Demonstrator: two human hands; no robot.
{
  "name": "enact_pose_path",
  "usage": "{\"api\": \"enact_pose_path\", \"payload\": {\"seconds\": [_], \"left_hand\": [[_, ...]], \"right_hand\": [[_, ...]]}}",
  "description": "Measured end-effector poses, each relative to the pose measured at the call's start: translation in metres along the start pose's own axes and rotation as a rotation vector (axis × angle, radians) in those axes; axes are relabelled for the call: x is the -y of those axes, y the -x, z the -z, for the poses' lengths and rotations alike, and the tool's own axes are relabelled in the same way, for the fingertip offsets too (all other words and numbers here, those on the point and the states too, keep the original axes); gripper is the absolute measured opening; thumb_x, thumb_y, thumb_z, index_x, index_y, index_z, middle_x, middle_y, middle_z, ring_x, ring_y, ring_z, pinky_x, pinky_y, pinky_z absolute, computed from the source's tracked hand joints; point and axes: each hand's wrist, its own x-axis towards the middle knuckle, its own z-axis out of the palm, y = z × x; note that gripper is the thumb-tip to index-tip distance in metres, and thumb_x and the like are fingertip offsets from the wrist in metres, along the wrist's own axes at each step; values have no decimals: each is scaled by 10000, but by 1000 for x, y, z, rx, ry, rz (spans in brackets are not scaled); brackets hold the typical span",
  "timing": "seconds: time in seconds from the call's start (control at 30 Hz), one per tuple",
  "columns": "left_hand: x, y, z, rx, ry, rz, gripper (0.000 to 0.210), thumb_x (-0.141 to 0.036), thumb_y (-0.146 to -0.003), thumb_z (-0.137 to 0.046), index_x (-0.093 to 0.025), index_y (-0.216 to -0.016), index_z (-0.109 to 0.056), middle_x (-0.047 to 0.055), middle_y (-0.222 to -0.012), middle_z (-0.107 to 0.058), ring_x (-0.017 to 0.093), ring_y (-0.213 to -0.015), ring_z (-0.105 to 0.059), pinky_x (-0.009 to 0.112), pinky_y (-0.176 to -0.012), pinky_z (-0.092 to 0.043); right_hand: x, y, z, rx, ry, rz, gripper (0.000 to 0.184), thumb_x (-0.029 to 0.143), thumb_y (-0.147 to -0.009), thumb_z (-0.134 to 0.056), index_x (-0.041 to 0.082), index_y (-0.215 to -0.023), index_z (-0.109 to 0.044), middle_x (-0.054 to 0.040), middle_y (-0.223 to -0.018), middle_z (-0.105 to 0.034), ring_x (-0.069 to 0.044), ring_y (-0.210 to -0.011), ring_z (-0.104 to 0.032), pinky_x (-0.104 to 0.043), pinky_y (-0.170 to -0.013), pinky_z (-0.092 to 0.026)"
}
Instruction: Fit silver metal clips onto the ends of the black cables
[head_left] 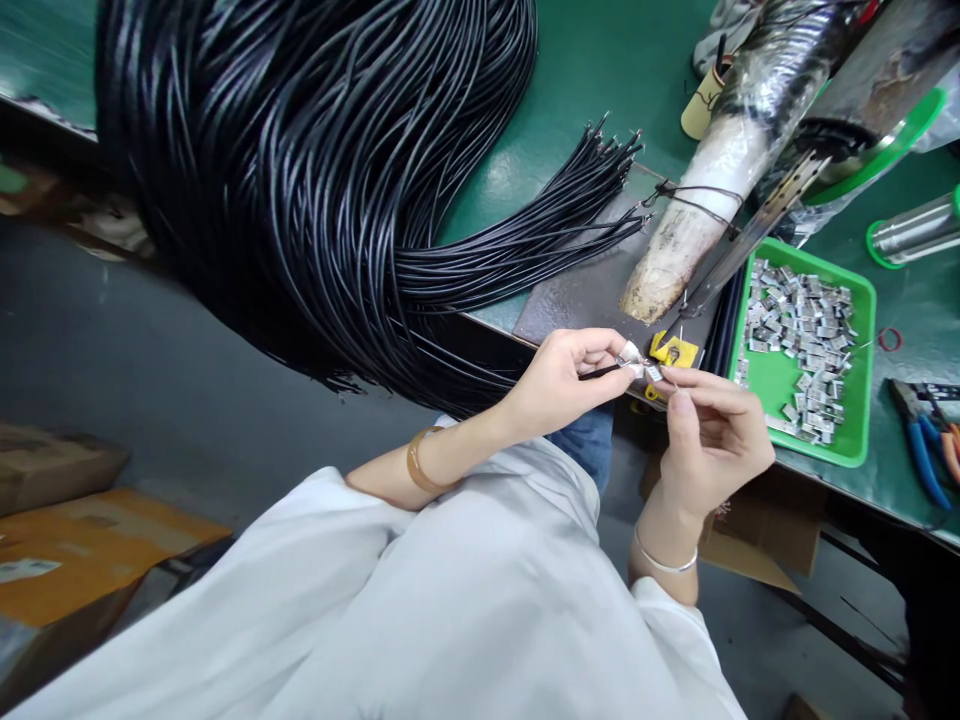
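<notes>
Black cable (598, 372) pinched in left grip (551, 385); right grip (716, 435) unclear; green tabletop (592, 60) above grey floor (210, 390).

1. Black cable (598, 372): slim, partly hidden, its visible stretch nearly straight, left of the green tray (776, 382).
2. Metal connector (653, 374): small, silvery, slightly tilted, between cable and tray, nearer the cable.

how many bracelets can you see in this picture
2: a brown bangle on the left forearm, and a thin silver bangle on the right wrist. The sleeves could hide more.
</notes>
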Motion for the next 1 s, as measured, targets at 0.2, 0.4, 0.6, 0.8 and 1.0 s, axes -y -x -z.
{"api": "enact_pose_path", "payload": {"seconds": [0.2, 0.4, 0.6, 0.8, 1.0], "left_hand": [[-1, -3, -2, -3, 21, -107, 54, -145, -770, -652, -121, -740, -615, -31, -676, -548, 47, -613, -462, 175, -594, -383], [-8, -6, -3, 11, 59, -90, 58, -140, -752, -646, -118, -713, -609, -36, -646, -535, 44, -590, -440, 174, -570, -368], [-6, -8, -1, -2, 93, -49, 87, -184, -784, -658, -102, -759, -673, 5, -724, -633, 71, -674, -542, 185, -659, -443], [-5, -11, 0, -23, 84, -25, 106, -197, -769, -681, -103, -719, -678, -1, -690, -621, 74, -653, -534, 183, -638, -448], [-7, -13, -2, -75, -16, -75, 105, -177, -757, -653, -97, -689, -656, -20, -640, -549, 49, -587, -446, 162, -554, -385]], "right_hand": [[1, 1, 1, -87, 87, 156, 109, 126, -852, -665, 192, -936, -643, -41, -989, -749, -189, -899, -748, -357, -742, -651], [-3, 7, -1, -51, 190, 299, 183, 68, -812, -691, 200, -936, -661, -26, -972, -765, -181, -868, -757, -326, -744, -644], [-9, 4, -3, -88, 19, 94, 143, 91, -833, -680, 189, -928, -638, -46, -983, -758, -184, -882, -751, -360, -766, -648], [-11, 5, -1, -20, 194, 228, 190, 63, -778, -732, 197, -878, -642, -29, -990, -772, -183, -894, -761, -334, -801, -640], [-15, 5, 0, -2, 262, 353, 231, 37, -765, -736, 200, -904, -651, -19, -1052, -774, -170, -889, -766, -296, -790, -652]]}}
